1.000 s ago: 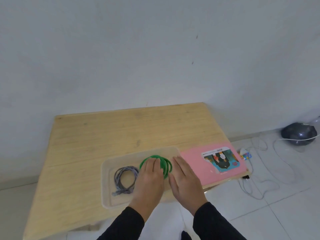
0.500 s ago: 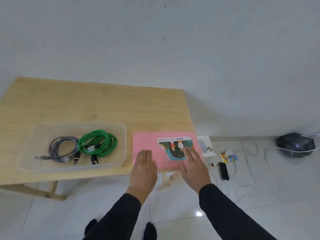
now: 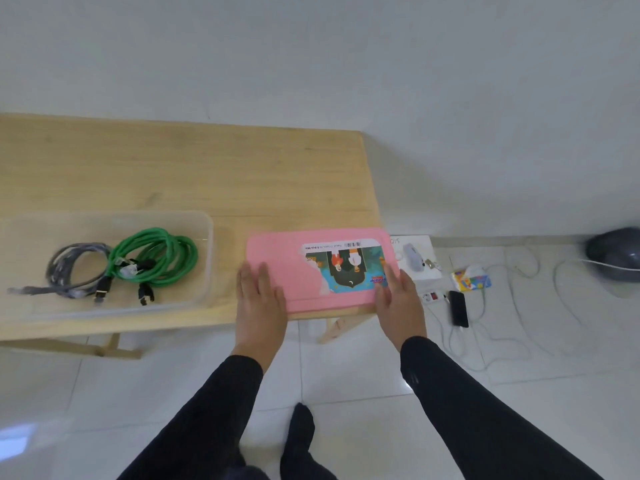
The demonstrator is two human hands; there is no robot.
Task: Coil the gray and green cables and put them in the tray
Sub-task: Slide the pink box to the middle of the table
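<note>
Well left of both hands' fingers [image 3: 254,275], coiled cables [image 3: 152,254] lie in tray [image 3: 204,244].

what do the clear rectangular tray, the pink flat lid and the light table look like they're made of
Clear rectangular tray: likely frosted translucent plastic; the table's wood shows through its walls.
Pink flat lid: probably matte moulded plastic, with rounded corners and a printed paper label stuck on it.
Light table: looks like pale wood or wood-look laminate, with visible grain lines; which one can't be told.
</note>
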